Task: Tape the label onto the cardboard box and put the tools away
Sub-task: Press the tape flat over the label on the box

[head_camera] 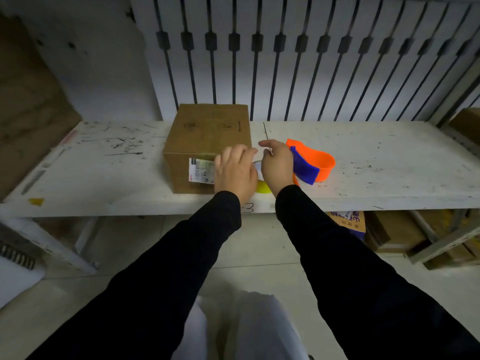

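Observation:
A brown cardboard box (207, 136) stands on the white shelf (104, 178). A white printed label (200, 170) lies on its front face. My left hand (235, 172) presses flat against that face, covering the label's right end. My right hand (276, 165) is just right of the box, fingers pinched on a strip of clear tape (258, 167) that runs between the two hands. An orange and blue tape dispenser (311, 165) lies on the shelf behind my right hand. A yellow object (262, 188) shows below the hands, mostly hidden.
White wall panels with dark vertical bars (285, 61) rise behind the shelf. Cardboard boxes (389, 229) and a metal frame sit under the shelf at right. More cardboard leans at far left (26, 100). The shelf stretches bare to the right (389, 157).

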A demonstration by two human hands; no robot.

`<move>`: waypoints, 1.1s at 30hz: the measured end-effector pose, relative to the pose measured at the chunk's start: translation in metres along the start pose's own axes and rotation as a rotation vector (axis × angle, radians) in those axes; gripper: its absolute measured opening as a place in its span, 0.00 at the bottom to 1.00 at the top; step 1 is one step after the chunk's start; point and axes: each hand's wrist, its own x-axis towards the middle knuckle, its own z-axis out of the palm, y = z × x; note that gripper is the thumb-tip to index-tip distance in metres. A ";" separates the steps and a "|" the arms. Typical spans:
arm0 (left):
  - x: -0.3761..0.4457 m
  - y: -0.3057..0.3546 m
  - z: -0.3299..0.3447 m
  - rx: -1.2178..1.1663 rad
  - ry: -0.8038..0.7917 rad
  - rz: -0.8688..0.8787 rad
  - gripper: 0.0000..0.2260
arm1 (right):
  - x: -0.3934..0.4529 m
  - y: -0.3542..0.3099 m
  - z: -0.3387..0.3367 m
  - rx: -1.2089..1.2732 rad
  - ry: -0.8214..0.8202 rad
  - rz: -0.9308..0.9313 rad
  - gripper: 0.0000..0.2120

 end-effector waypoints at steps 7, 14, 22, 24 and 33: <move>0.002 -0.048 -0.022 0.066 0.063 -0.108 0.11 | -0.020 -0.031 0.038 -0.221 -0.109 -0.343 0.17; 0.013 -0.078 -0.024 0.174 -0.029 -0.158 0.17 | -0.013 -0.025 0.060 -0.519 -0.166 -0.368 0.19; 0.013 -0.103 -0.015 0.112 -0.128 -0.286 0.20 | -0.011 -0.009 0.077 -0.573 -0.051 -0.323 0.23; 0.014 -0.108 -0.017 0.077 -0.094 -0.266 0.22 | -0.013 -0.007 0.081 -0.601 -0.008 -0.355 0.25; 0.009 -0.123 -0.020 0.071 -0.109 -0.162 0.23 | -0.015 -0.003 0.079 -0.639 -0.041 -0.389 0.24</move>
